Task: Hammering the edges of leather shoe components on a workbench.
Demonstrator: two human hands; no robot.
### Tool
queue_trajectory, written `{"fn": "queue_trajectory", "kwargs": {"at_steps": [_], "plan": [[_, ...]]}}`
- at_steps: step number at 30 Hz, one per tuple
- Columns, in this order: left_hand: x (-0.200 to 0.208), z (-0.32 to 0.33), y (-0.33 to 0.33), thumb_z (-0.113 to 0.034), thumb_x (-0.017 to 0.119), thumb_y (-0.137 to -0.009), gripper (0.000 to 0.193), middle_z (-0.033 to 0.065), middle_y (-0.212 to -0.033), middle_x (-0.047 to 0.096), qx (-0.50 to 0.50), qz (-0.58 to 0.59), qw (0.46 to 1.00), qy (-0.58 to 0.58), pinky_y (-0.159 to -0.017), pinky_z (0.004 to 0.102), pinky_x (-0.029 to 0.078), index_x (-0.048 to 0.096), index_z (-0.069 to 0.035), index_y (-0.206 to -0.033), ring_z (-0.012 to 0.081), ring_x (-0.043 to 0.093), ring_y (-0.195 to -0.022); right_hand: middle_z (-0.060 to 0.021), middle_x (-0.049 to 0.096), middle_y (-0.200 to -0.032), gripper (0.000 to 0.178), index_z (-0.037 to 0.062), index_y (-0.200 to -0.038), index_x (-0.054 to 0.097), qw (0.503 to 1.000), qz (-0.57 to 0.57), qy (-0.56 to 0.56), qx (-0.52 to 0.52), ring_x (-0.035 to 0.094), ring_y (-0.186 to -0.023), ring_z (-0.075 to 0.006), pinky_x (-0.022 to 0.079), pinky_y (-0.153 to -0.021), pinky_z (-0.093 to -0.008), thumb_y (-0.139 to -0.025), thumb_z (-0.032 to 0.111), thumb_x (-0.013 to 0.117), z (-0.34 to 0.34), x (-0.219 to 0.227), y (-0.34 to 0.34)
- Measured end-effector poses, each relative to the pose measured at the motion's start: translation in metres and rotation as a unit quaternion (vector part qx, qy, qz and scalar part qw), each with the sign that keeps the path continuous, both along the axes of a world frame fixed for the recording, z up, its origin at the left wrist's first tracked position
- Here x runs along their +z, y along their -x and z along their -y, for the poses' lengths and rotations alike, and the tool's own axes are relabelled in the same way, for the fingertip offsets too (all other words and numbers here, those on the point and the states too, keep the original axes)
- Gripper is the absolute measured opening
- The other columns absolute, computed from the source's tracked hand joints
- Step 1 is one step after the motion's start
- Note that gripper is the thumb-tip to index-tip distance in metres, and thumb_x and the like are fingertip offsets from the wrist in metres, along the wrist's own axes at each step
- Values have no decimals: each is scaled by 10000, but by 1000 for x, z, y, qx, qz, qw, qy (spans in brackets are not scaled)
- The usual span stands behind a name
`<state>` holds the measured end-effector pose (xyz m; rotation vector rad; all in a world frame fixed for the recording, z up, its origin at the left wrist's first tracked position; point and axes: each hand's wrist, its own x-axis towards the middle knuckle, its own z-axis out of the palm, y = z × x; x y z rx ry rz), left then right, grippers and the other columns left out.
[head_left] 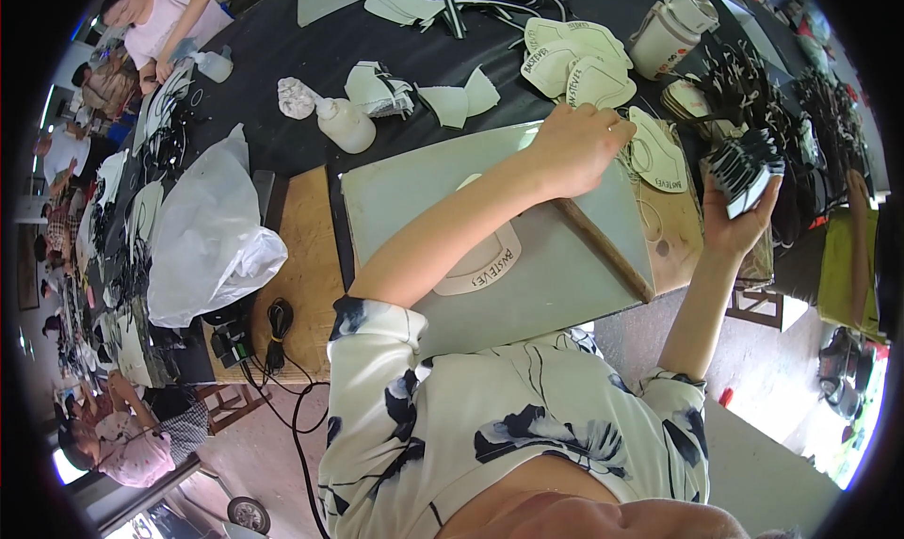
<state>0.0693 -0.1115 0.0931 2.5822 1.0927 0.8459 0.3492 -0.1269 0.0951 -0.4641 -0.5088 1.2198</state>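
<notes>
My left hand [579,148] reaches across a pale board [395,219], fingers curled together beside several cream shaped pieces [574,54]. Whatever its fingertips pinch is hidden. Below that hand a wooden handle [603,247] lies on the board, its far end covered by the hand. Partly under my left forearm is a cream curved template [485,266] with dark lettering. Off the board's right side, my right hand [739,221] is closed around a stack of black-and-white strips [747,167]. Another lettered cream piece [659,153] lies between the two hands.
A white squeeze bottle [345,125] and crumpled white plastic bag [212,228] are at left. A white lidded jug [670,32] stands at back right, near dark strap bundles [753,96]. Cables [278,337] hang at lower left. A co-worker [165,21] works at far left.
</notes>
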Motion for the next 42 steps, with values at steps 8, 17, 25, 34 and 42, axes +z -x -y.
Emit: {"fn": "queue_trajectory", "kwargs": {"at_steps": [8, 17, 25, 34, 42], "plan": [[15, 50, 58, -258, 616, -968, 523, 143, -1304, 596, 29, 436, 832, 341, -996, 347, 456, 469, -6, -1402, 209, 572, -1191, -90, 607, -1230, 483, 51, -1336, 486, 978, 87, 148, 117, 599, -1133, -234, 478, -1000, -404, -951, 304, 633, 19, -11, 127], [-25, 112, 179, -105, 693, -895, 500, 124, -1191, 634, 199, 451, 842, 218, -927, 313, 481, 519, 21, -1346, 177, 595, -1098, -145, 565, -1242, 789, -38, -1380, 398, 819, 377, 37, 430, 529, -1178, -222, 399, -1014, -337, -807, 350, 776, 10, -19, 282], [-81, 121, 213, -315, 710, -873, 494, 155, -1235, 597, 388, 96, 913, -86, -989, 459, 411, 610, -36, -1268, 355, 557, -1140, -265, 591, -1232, 1025, -92, -1402, 373, 677, 649, -77, 339, 609, -1107, -325, 482, -919, -377, -730, 559, 791, -10, -70, 319], [-78, 139, 197, -44, 651, -905, 30, 52, -825, 662, 373, 253, 893, 14, -628, 331, 507, 662, -46, -933, 185, 633, -718, -220, 520, -1317, 1167, -30, -1486, 291, 636, 687, -163, 311, 517, -1207, -319, 410, -1034, -388, -645, 562, 842, -26, -74, 315], [-53, 157, 205, -110, 655, -939, 181, 76, -1020, 686, 211, 718, 619, 238, -706, 280, 521, 624, 1, -1078, 124, 651, -827, -231, 536, -1257, 1091, -30, -1433, 349, 569, 705, 19, 423, 413, -1279, -348, 318, -1094, -425, -624, 513, 838, -17, -53, 320]]}}
